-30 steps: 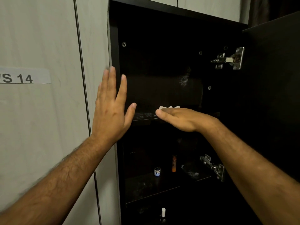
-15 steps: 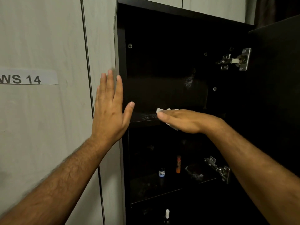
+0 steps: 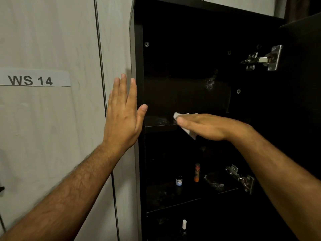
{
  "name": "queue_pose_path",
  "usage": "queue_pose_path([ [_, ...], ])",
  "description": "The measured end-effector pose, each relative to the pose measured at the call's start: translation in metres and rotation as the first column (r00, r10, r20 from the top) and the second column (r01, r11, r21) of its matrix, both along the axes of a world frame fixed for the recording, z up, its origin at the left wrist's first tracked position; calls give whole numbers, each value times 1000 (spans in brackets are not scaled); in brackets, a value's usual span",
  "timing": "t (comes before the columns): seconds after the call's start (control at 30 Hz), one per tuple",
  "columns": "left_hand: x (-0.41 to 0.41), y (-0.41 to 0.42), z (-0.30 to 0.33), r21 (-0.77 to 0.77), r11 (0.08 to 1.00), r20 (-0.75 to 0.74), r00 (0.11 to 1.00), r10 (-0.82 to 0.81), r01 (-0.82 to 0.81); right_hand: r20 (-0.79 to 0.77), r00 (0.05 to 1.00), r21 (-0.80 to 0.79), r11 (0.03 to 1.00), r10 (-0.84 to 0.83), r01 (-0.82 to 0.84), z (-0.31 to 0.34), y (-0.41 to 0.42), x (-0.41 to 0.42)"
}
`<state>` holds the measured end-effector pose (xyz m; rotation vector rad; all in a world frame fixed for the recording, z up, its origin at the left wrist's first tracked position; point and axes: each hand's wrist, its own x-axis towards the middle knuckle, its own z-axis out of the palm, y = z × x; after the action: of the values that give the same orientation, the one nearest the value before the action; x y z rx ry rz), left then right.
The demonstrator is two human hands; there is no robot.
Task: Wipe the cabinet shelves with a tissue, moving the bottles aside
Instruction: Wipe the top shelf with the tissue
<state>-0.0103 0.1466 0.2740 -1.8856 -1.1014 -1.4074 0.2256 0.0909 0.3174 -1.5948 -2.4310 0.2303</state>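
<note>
A dark cabinet (image 3: pixel 137 49) is seen with its door swung open to the right, and every place below is given relative to it. The left hand (image 3: pixel 123 117) is held flat against the pale panel (image 3: pixel 52 127) just left of the cabinet's front edge, fingers straight and close together, thumb spread toward the opening; nothing is held in it. The right hand (image 3: pixel 205 126) is laid palm down, fingers straight and together, on a white tissue (image 3: pixel 182 117), which is pressed onto the front of the upper shelf (image 3: pixel 159 123) inside the cabinet. Part of the tissue is seen beyond the fingertips and a corner hangs below the palm over the shelf edge. Pale smears are visible on the shelf surface left of the tissue.

On the shelf below, a small dark bottle (image 3: pixel 178 180) with a blue label is stood upright, and an orange tube (image 3: pixel 197 172) is stood just to its right, apart from it. On the lowest visible level a white-capped bottle (image 3: pixel 184 226) is seen. Two metal hinges are fixed at the cabinet's right side, an upper hinge (image 3: pixel 264 59) and a lower hinge (image 3: pixel 240 178). A label reading "WS 14" (image 3: pixel 33 80) is stuck on the panel well left of the cabinet
</note>
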Motion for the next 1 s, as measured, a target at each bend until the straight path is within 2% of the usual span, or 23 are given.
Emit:
queue_pose_path([
  [0.1, 0, 0, -1, -8, 1000, 7, 1000, -8, 8, 61, 987, -33, 988, -151, 153, 4, 8, -3],
  [0.17, 2, 0, -2, -14, 1000, 18, 1000, -18, 18, 109, 976, -15, 981, -190, 193, 6, 13, -20],
  [0.23, 3, 1, -3, -19, 1000, 27, 999, -21, 22, 125, 982, 13, 990, -141, 140, 5, 14, -36],
  [0.37, 1, 0, -1, -26, 1000, 17, 1000, -10, 11, 62, 996, 34, 997, 66, -68, 1, -5, -31],
  [0.47, -2, 0, -1, -31, 1000, 3, 1000, -2, 2, 31, 999, -10, 1000, -12, 13, 4, -4, -11],
  [0.6, -3, -1, -3, -33, 999, 6, 1000, 0, 0, 131, 975, -52, 981, -179, 187, 9, 15, -27],
  [0.67, -2, -1, -3, -35, 999, 9, 1000, 1, 0, 124, 979, -53, 984, -162, 169, 8, 22, -45],
  [0.87, -6, -2, -1, -58, 998, 12, 1000, 13, -12, 70, 994, -29, 997, 80, -78, 5, 5, -39],
  [0.93, -9, -2, -1, -58, 998, -4, 1000, 29, -30, 104, 992, -10, 998, 69, -69, 7, 0, -26],
  [1.0, -13, -2, -1, -71, 996, -5, 999, 50, -50, 188, 981, 12, 999, -49, 47, 10, 1, -24],
])
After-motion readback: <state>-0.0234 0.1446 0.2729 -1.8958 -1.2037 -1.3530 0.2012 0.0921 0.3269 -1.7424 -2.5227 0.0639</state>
